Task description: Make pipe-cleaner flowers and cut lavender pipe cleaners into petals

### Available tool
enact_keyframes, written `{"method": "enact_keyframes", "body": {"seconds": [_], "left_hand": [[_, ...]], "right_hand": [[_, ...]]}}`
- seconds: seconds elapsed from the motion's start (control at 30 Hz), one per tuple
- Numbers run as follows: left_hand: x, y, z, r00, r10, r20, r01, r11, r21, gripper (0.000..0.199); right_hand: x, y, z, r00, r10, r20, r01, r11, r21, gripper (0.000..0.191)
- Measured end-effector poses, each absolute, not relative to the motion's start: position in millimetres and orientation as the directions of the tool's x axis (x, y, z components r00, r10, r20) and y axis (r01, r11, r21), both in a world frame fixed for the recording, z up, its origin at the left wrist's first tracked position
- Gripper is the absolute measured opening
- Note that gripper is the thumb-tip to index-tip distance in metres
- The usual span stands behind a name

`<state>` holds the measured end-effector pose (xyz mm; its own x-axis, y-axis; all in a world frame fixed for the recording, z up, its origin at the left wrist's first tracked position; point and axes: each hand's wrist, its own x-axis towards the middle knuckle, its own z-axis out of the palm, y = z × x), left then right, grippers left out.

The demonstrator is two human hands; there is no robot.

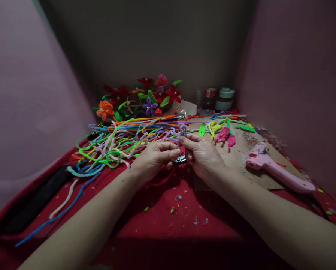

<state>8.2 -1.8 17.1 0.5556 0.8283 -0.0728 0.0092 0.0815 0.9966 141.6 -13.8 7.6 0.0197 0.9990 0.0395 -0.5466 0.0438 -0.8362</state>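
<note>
A looped purple pipe cleaner (182, 130) stands up between my hands at the middle of the table. My right hand (203, 153) pinches it between thumb and forefinger. Close beside it, my left hand (156, 159) is closed too, thumb against forefinger, on the lower part of the same piece. Below the fingers lie scissors (180, 159), partly covered by my hands. A tangled heap of colored pipe cleaners (123, 144) spreads just beyond and left of my left hand.
Pipe-cleaner flowers (149, 107) stand at the back, near a lidded cup (224, 99). On the cardboard (238, 150) at right rest pink petal shapes (223, 134), green and yellow pieces, and a pink corded handheld device (280, 172). Fluff scraps dot the red cloth (156, 225).
</note>
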Motion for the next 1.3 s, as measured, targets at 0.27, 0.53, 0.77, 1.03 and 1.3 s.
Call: {"method": "enact_keyframes", "body": {"seconds": [0.27, 0.53, 0.77, 1.03, 1.3], "left_hand": [[13, -3, 13, 0.607, 0.745, -0.276, 0.128, 0.252, 0.959, 0.019], [4, -4, 35, 0.272, 0.959, 0.074, 0.126, -0.112, 0.986, 0.025], [3, -4, 33, 0.281, 0.958, 0.066, 0.212, -0.128, 0.969, 0.021], [5, -3, 31, 0.258, 0.963, 0.079, 0.298, -0.157, 0.941, 0.021], [5, -3, 32, 0.319, 0.948, -0.009, 0.101, -0.024, 0.995, 0.009]], "right_hand": [[140, -16, 4, 0.079, 0.993, 0.09, -0.413, 0.115, -0.903, 0.019], [141, -18, 6, 0.078, 0.991, 0.105, -0.28, 0.123, -0.952, 0.019], [137, -23, 4, 0.089, 0.984, 0.156, -0.155, 0.168, -0.974, 0.016], [135, -23, 2, 0.085, 0.985, 0.153, -0.118, 0.163, -0.98, 0.012], [140, -17, -2, -0.223, 0.975, -0.021, -0.391, -0.109, -0.914, 0.01]]}}
